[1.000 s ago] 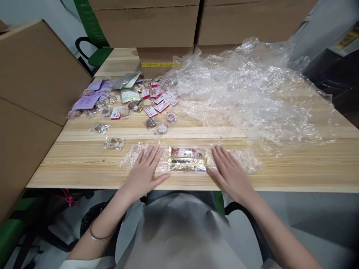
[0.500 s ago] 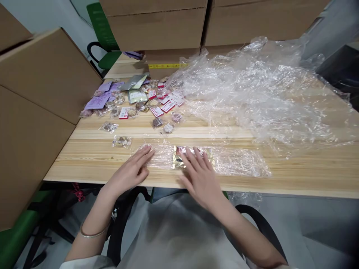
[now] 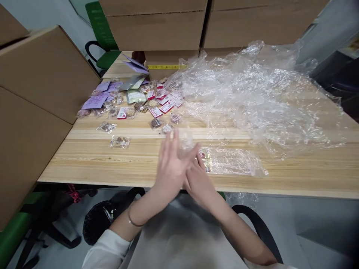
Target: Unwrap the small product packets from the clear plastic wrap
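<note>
1. The left hand (image 3: 171, 170) has been brought across to the right hand (image 3: 198, 181); the two are now crossed or close together near the front edge of the surface (image 3: 92, 168), where they were apart a second ago. Whether they touch cannot be told.
2. The left hand is spread, with fingers extended and thumb held out; its outline is blurred. The right hand is partly curled beneath the left thumb, and whether anything is gripped by it cannot be told.
3. The gold-edged packet (image 3: 208, 160) is lying by the right fingertips, mostly hidden, with only its right end seen.
4. The clear wrap (image 3: 238, 161) is still laid out flat to the packet's right. On the left, bare wood is now shown where wrap was spread; a blurred piece of film is seen raised by the left hand.
5. By this change, the left part of the wrap appears to have been turned over towards the packet, while the right part has been left unfolded.
6. Small clear packets (image 3: 120, 141) are left lying beyond, to the left.
</note>
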A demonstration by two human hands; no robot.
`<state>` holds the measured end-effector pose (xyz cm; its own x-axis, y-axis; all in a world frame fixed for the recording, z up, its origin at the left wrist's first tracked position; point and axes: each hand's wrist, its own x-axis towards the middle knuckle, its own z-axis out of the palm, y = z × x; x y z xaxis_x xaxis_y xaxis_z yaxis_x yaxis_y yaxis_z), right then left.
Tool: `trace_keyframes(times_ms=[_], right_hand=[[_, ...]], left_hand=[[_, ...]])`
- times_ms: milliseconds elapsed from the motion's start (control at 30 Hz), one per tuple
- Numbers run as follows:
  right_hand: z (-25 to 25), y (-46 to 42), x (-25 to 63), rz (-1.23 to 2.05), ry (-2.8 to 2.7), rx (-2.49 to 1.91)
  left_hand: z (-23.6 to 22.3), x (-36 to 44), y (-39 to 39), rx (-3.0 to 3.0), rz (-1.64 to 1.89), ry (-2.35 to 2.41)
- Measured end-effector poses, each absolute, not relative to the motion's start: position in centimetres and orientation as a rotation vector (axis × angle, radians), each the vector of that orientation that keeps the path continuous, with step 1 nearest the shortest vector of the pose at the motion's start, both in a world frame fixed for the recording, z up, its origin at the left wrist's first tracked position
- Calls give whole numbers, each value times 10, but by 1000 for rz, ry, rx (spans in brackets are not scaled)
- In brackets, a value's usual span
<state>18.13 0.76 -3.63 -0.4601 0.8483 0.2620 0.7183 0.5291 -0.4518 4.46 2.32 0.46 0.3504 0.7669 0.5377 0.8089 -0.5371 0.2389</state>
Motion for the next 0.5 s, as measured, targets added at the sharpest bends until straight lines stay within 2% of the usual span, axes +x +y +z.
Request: trace_keyframes(times_ms=[100, 233, 367, 500], right_hand=[[-31, -6, 207, 408, -2113, -1270], [-33, -43, 257, 135, -1898, -1501], [-42, -68, 290, -8, -1971, -1636], [-51, -59, 293, -58, -2064, -1749]], left_hand=[[-11, 79, 23, -2650, -833, -1519], [-30, 92, 22, -2700, -664, -1549], [-42, 98, 26, -2651, -636, -1604], [-47, 106, 30, -2611, -563, -1709]])
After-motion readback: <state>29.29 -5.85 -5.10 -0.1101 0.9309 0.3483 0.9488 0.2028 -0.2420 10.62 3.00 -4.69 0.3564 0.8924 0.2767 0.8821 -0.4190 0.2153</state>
